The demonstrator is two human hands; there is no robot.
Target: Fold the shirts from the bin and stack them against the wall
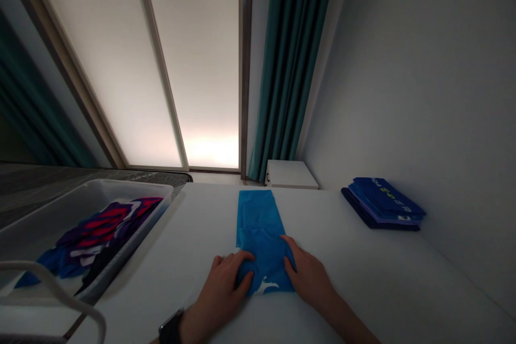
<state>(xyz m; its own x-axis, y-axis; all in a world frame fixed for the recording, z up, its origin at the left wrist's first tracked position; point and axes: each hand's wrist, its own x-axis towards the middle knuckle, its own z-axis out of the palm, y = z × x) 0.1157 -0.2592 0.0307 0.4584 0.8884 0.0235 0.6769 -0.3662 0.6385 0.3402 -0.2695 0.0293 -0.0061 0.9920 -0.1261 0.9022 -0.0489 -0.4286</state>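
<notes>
A bright blue piece of clothing (262, 215), folded into a narrow strip, lies on the white table in front of me. A white figure print shows at its near end. My left hand (226, 285), with a dark watch on the wrist, grips the near left edge between thumb and fingers. My right hand (306, 274) pinches the near right edge in the same way. Between the hands the cloth is doubled over and slightly bunched. Its far end lies flat. The exact kind of garment cannot be told.
On the left a translucent plastic bin (133, 185) holds crumpled red, blue and dark clothes (105, 228). A stack of folded blue clothes (382, 201) sits at the right by the wall. A white cabinet (292, 173) stands beyond the table (201, 215). A grey curved tube (60, 290) crosses the lower left.
</notes>
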